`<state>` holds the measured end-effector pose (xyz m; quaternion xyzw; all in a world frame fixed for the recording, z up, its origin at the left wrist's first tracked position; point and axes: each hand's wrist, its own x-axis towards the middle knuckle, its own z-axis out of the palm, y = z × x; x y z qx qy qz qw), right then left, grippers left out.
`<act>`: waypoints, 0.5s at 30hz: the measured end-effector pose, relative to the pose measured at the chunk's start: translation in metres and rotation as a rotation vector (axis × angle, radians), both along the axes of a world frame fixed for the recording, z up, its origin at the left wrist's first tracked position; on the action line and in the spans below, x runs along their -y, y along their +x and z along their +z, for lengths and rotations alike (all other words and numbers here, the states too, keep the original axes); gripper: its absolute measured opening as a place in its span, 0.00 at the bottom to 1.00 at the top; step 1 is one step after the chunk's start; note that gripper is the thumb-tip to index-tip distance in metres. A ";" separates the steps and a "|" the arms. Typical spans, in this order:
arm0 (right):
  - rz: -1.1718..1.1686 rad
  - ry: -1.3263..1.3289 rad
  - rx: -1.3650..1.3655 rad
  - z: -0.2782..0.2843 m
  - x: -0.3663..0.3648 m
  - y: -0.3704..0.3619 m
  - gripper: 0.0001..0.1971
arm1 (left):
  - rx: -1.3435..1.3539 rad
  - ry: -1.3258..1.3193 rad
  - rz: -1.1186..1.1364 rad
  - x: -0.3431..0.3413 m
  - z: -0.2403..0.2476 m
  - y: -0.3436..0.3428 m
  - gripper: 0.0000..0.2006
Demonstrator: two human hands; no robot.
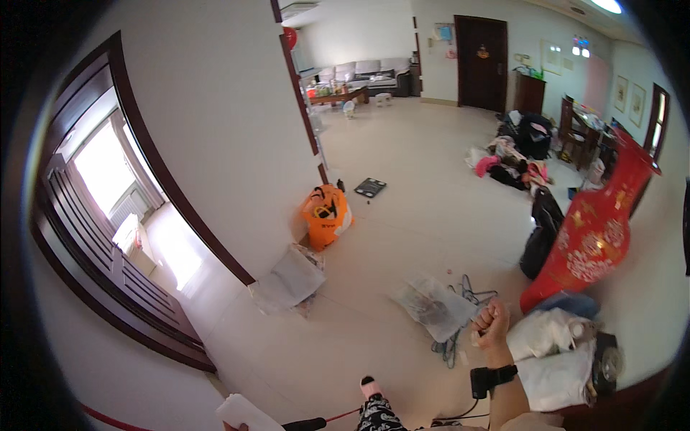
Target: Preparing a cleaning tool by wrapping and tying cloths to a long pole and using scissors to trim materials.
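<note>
My right hand (pixel 492 325) is raised in front of me with its fingers curled closed, a black device strapped to the wrist. What it grips, if anything, is hidden. Right behind its fingers, in the picture, is a translucent plastic bag (pixel 435 309); I cannot tell whether they touch. Blue-grey clothes hangers (pixel 449 350) stick out around the bag. At the lower edge, only a few fingertips of my left hand (pixel 235 427) show, closed against a smooth white block-like thing (pixel 248 414). A black-handled red rod (pixel 305 424) lies beside it.
A tall red vase (pixel 593 230) leans in view on the right, beside white bundles (pixel 550 337) and a black bag (pixel 540 237). An orange bag (pixel 328 219) stands by the wall, near a plastic-wrapped item (pixel 291 279) and a scale (pixel 370 188). Clothes (pixel 510 161) are piled farther off.
</note>
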<state>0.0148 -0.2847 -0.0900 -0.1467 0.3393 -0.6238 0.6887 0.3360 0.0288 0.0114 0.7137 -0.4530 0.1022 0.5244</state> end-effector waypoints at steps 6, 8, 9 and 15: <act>-0.125 0.036 0.195 -0.017 0.121 0.102 0.21 | -0.527 0.030 -0.106 0.127 -0.025 0.085 0.20; -0.207 0.049 0.241 -0.032 0.155 0.091 0.21 | -0.582 0.047 -0.137 0.175 -0.023 0.105 0.20; -0.240 0.032 0.233 -0.030 0.171 0.081 0.21 | -0.642 0.026 -0.163 0.198 -0.014 0.114 0.19; -0.519 -0.011 0.108 -0.035 0.222 0.040 0.20 | -1.025 -0.122 -0.341 0.350 -0.001 0.172 0.15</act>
